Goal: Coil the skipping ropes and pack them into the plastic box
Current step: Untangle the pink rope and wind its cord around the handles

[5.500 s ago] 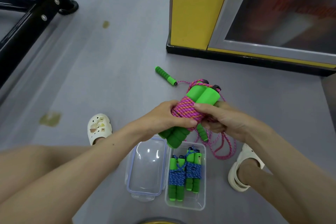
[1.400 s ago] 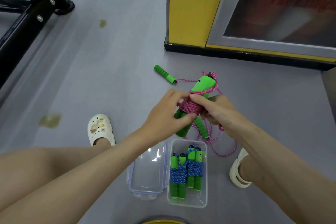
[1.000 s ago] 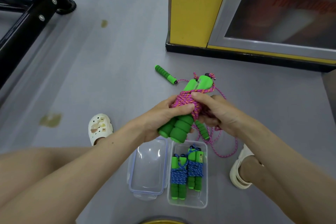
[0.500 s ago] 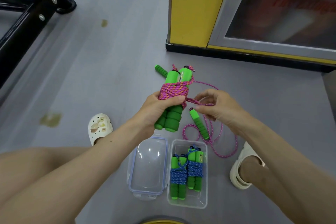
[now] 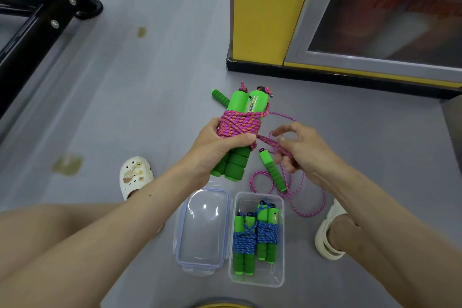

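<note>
Plastic box point(image 5: 257, 280) on floor as landmark. Inside it: two blue ropes point(image 5: 255, 237), wound on their green handles, side by side, packed. Clear lid point(image 5: 202, 230) lies open just left of box. Above box, left hand point(image 5: 217, 147) grips pink bundle point(image 5: 238, 126), cord wrapped round paired handles. Right hand point(image 5: 300, 150) loosely curled, fingers pinching the free tail; not yet tucked. Another pink rope point(image 5: 287, 192) lies loose beyond the box's right corner, uncoiled. Roughly halfway, by my reckoning.
</note>
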The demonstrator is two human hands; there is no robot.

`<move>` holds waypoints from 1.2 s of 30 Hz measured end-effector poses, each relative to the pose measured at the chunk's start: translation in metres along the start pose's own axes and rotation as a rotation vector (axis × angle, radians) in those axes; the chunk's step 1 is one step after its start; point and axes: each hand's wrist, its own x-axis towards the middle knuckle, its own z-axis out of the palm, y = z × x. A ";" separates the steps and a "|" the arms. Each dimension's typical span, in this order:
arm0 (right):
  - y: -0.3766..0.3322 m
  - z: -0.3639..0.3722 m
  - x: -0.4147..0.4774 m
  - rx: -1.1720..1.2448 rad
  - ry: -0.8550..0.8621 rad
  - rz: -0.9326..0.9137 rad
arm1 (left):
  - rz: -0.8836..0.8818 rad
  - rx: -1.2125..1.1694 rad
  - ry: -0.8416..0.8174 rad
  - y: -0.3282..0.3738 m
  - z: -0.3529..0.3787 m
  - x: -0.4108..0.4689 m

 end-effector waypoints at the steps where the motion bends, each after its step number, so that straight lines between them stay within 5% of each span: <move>1: -0.001 -0.001 -0.001 0.046 -0.049 0.046 | -0.001 -0.016 0.000 0.001 0.000 -0.001; 7: -0.001 0.000 -0.005 -0.245 -0.256 -0.017 | -0.051 -0.128 -0.047 0.006 0.000 -0.006; 14: 0.008 -0.002 0.003 -0.832 0.056 -0.334 | -0.043 -0.098 -0.078 0.001 0.004 -0.008; 18: 0.013 0.001 0.006 -0.914 0.264 -0.415 | -0.032 -0.102 -0.090 0.002 0.006 -0.008; 24: 0.011 -0.005 0.008 -0.605 0.341 -0.345 | -0.010 -0.092 0.008 0.002 0.006 -0.003; 30: -0.009 -0.008 0.008 0.503 0.019 0.165 | 0.075 0.064 0.117 0.005 -0.003 -0.001; 36: -0.008 -0.010 0.009 0.643 -0.085 0.180 | 0.033 0.085 0.087 0.003 -0.004 0.000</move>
